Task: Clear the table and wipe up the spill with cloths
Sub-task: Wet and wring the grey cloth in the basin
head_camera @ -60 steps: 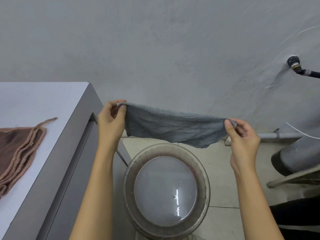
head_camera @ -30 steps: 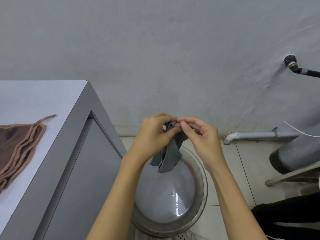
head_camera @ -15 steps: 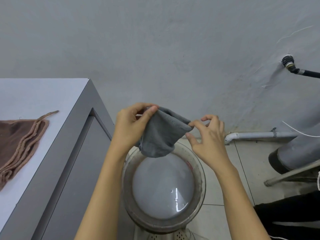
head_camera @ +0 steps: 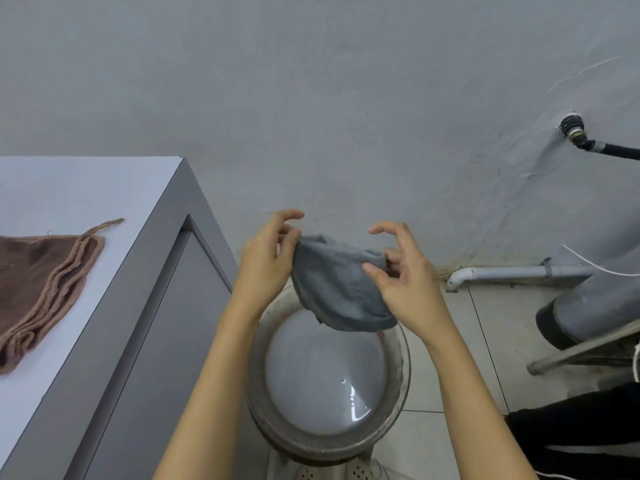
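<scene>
Rough grey wall; left hand (head_camera: 266, 261), right hand (head_camera: 403, 282) pinch folded terry cloth (head_camera: 339, 289) above round basin (head_camera: 403, 344).

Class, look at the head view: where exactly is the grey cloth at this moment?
The grey cloth is in mid-frame, held in the air between the left hand and right hand, above the water-filled basin, right of the table.

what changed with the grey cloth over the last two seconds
The grey cloth went from stretched wide to folded in half; the left hand and right hand came together and now pinch it closer in. The basin and brown cloth stayed put.
</scene>
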Tool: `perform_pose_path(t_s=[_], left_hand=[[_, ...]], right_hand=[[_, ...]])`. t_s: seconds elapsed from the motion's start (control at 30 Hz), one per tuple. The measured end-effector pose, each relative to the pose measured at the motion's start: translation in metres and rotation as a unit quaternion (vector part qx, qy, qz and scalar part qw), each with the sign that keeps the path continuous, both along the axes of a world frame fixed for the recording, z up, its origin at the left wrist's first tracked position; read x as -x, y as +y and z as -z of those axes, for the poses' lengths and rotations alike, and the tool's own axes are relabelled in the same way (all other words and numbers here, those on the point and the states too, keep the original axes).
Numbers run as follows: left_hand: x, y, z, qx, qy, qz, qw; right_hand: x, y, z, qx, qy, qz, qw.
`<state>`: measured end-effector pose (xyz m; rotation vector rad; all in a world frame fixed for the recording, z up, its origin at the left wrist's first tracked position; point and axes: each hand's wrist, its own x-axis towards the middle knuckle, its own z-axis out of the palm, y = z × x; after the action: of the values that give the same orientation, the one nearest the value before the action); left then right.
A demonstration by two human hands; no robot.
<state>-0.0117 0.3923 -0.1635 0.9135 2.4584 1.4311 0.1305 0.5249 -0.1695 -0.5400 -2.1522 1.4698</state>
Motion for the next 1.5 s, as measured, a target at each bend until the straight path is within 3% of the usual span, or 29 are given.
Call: perform_pose_path(t_s=[0.1, 0.17, 0.23, 0.3, 0.4, 0.5, 0.7, 0.83, 0.97, 1.13, 1.23, 1.3, 1.4, 1.5], left_hand=[[-0.005, 0.003, -0.006, 0.089, 0.064, 0.148, 0.983], [-0.016, 0.008, -0.012, 0.136, 0.037, 0.23, 0.963], [-0.022, 0.011, -0.015, 0.113, -0.033, 0.248, 0.962], [-0.024, 0.013, -0.018, 0.072, -0.037, 0.233, 0.969], [-0.026, 0.014, -0.017, 0.065, 0.039, 0.212, 0.974], [-0.028, 0.01, -0.012, 0.037, 0.063, 0.193, 0.979], [-0.016, -0.009, -0.024, -0.083, 0.069, 0.063, 0.992], [-0.011, -0.014, -0.028, -0.11, 0.053, 0.03, 0.992], [-0.01, -0.014, -0.025, -0.128, 0.04, -0.033, 0.99], [-0.011, -0.008, -0.015, -0.055, 0.039, -0.045, 0.997], [-0.013, -0.001, -0.003, -0.005, 0.003, -0.042, 0.999], [-0.013, 0.001, 0.003, -0.006, -0.027, -0.047, 0.998], [-0.011, 0.0, 0.006, -0.059, -0.096, -0.081, 0.99], [-0.009, 0.001, 0.011, -0.036, -0.16, -0.102, 0.981]], right_hand=[[0.003, -0.007, 0.001, 0.001, -0.007, -0.032, 0.999], [0.003, -0.009, 0.001, 0.035, -0.002, -0.041, 0.999], [0.002, -0.007, 0.0, 0.077, 0.011, -0.037, 0.996], [0.0, -0.005, 0.002, 0.1, 0.022, -0.03, 0.994], [-0.002, -0.007, 0.01, 0.103, 0.017, -0.008, 0.995], [0.0, -0.008, 0.016, 0.099, 0.002, 0.004, 0.995], [-0.013, 0.003, 0.042, 0.063, -0.043, 0.009, 0.997], [-0.02, 0.008, 0.038, 0.151, -0.005, 0.021, 0.988], [-0.027, 0.013, 0.035, 0.29, 0.076, 0.025, 0.954], [-0.027, 0.013, 0.027, 0.339, 0.095, -0.009, 0.936], [-0.024, 0.006, 0.022, 0.32, 0.065, 0.02, 0.945], [-0.026, 0.006, 0.019, 0.361, 0.084, 0.047, 0.928], [-0.029, 0.005, 0.015, 0.439, 0.096, 0.008, 0.893], [-0.024, -0.006, 0.026, 0.393, 0.01, -0.021, 0.919]])
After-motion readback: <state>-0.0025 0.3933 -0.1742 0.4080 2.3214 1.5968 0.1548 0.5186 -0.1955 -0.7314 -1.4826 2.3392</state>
